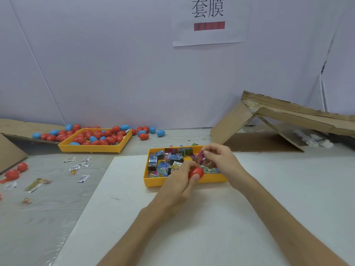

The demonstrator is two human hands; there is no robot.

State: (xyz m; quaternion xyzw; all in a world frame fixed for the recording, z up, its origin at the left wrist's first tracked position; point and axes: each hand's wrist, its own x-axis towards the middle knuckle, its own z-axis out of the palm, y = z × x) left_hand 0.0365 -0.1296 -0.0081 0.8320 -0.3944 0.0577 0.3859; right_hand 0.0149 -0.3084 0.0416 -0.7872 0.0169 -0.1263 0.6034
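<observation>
My left hand (179,184) grips a red plastic egg (196,172) between thumb and fingers, just over the near edge of a yellow tray (184,182). The tray holds several small colourful printed packets (163,163). My right hand (219,157) hovers over the tray's right side and pinches a pink film packet (200,156) in its curled fingertips. Both hands are close together, the right slightly farther from me.
A second yellow tray (92,148) at the back left is full of red and blue eggs, with more loose behind it. Small sachets (82,164) and two red eggs (17,170) lie left. Cardboard pieces (269,131) stand back right. A white sheet (192,227) covers the table.
</observation>
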